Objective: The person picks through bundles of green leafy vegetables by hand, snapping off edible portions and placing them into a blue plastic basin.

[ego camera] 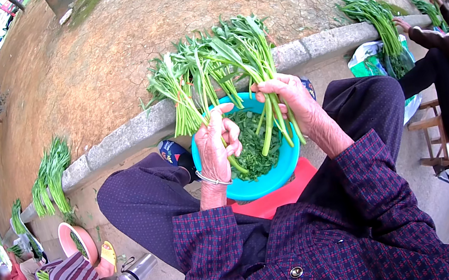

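Observation:
My right hand grips a loose bunch of leafy green stalks, which look like water spinach. Their leaves point away from me and the cut stem ends hang over the basin. In my left hand is a single green stalk, its lower end bent down below the fingers. A turquoise plastic basin stands between my knees, with loose green leaves inside. Just beyond it, tied bunches of the same greens rest on the stone kerb, partly hidden by my hands.
A red plastic stool is under the basin's near side. The kerb crosses ahead, with more greens at left. A steel flask and pink basin are lower left. People sit on both sides; a wooden stool is right.

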{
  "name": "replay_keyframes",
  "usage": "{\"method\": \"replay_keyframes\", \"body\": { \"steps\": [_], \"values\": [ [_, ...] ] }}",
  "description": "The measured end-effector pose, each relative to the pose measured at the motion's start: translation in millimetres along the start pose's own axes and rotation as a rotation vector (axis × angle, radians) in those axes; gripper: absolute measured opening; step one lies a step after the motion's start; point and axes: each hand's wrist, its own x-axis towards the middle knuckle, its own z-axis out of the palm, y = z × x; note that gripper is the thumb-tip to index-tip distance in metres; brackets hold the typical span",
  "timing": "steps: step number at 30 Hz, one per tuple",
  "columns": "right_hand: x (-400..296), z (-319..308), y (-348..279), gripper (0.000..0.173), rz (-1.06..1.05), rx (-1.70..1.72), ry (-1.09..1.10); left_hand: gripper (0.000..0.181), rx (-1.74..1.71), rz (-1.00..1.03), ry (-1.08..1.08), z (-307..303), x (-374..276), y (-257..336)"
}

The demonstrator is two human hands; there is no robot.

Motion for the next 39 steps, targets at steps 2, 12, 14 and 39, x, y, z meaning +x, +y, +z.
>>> {"method": "replay_keyframes", "body": {
  "steps": [2, 12, 14, 39],
  "values": [
    [0.8, -1.1, 0.3, 0.022, -0.006, 0.010, -0.016, 0.040, -0.028, 0.011, 0.005, 0.7, -0.3, 0.8],
    [0.1, -0.6, 0.7, 0.015, -0.011, -0.109, -0.057, 0.031, -0.272, 0.030, -0.007, -11.5, 2.3, -0.4],
    [-2.2, 0.2, -2.2, 0.016, 0.005, -0.165, -0.101, 0.029, -0.279, 0.048, 0.047, -16.4, 3.4, -2.6],
    [-15.5, 8.5, -9.2, 0.016, 0.035, -0.568, -0.343, 0.010, -0.215, 0.043, 0.392, -34.0, 18.5, 0.5]
  ]
}}
